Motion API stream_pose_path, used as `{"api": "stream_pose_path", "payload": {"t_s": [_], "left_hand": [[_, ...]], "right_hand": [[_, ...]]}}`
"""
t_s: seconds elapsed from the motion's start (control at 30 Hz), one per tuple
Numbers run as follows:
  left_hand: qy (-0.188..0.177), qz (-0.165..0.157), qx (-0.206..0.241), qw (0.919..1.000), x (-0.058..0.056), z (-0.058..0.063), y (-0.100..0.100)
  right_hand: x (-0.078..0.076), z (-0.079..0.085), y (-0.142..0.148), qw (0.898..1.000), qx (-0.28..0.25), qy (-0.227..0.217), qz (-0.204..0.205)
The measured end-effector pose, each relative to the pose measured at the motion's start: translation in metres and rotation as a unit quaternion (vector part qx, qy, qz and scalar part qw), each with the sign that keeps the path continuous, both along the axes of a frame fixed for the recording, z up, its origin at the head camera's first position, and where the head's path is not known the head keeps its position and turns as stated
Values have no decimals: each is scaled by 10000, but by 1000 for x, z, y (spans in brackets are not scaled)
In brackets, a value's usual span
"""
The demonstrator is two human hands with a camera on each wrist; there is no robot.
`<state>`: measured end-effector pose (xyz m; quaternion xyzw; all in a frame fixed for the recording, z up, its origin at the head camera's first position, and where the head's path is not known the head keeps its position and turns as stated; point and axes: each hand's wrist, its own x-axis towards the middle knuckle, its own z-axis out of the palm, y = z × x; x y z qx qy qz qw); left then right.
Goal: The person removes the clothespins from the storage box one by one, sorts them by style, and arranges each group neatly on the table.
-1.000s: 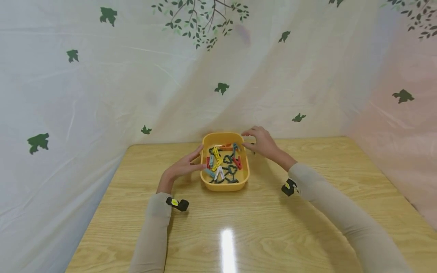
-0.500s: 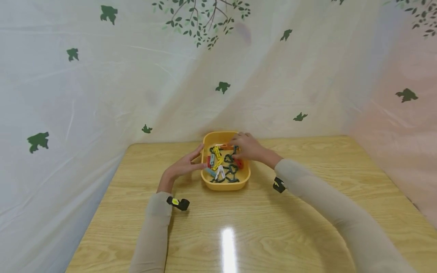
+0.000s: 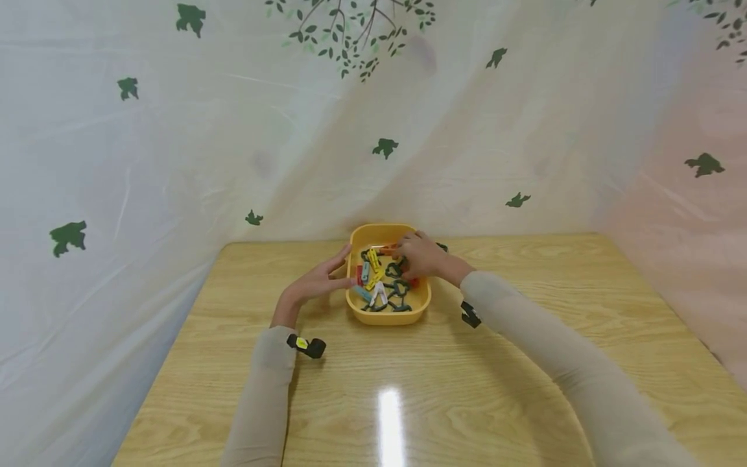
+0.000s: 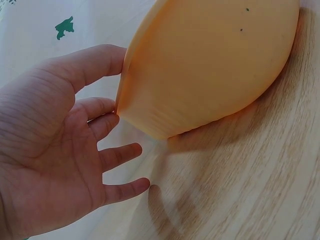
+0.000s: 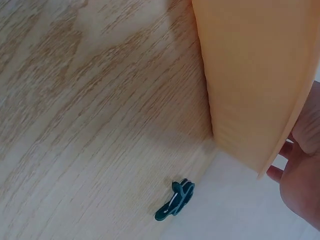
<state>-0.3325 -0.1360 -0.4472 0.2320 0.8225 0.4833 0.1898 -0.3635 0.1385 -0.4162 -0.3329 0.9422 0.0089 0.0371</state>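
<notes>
A yellow plastic bin [image 3: 390,319] holds several small clips near the table's back edge. Among them are a white clip [image 3: 379,294], yellow clips [image 3: 374,259], an orange clip [image 3: 388,249] and dark green clips [image 3: 401,287]. My left hand [image 3: 316,283] touches the bin's left rim with thumb and fingertips. Its fingers are spread and fairly straight in the left wrist view. Over the bin's right wall reaches my right hand [image 3: 423,255], its fingertips down among the clips beside the orange one. The bin wall hides those fingertips in the right wrist view, so any hold is unclear.
One dark green clip [image 5: 176,199] lies on the wooden table [image 3: 327,402], outside the bin on its right. Behind the table hangs a pale curtain [image 3: 315,168] printed with leaves and birds.
My right hand has moved left from beside the bin's right rim, over it and down among the clips. The left hand has stayed at the left rim.
</notes>
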Motion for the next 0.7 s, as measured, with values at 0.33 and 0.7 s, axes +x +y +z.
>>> {"api": "stream_pose_path", "payload": {"t_s": [0.33,0.7], "left_hand": [[-96,-168,-42,9998,7,15,1],[-169,-176,78,9997,7,14,1]], "right_hand": [[-3,-4,-6,9995,146,-255,-67],[-2,-10,-10,9992,-198,-263,-220]]}}
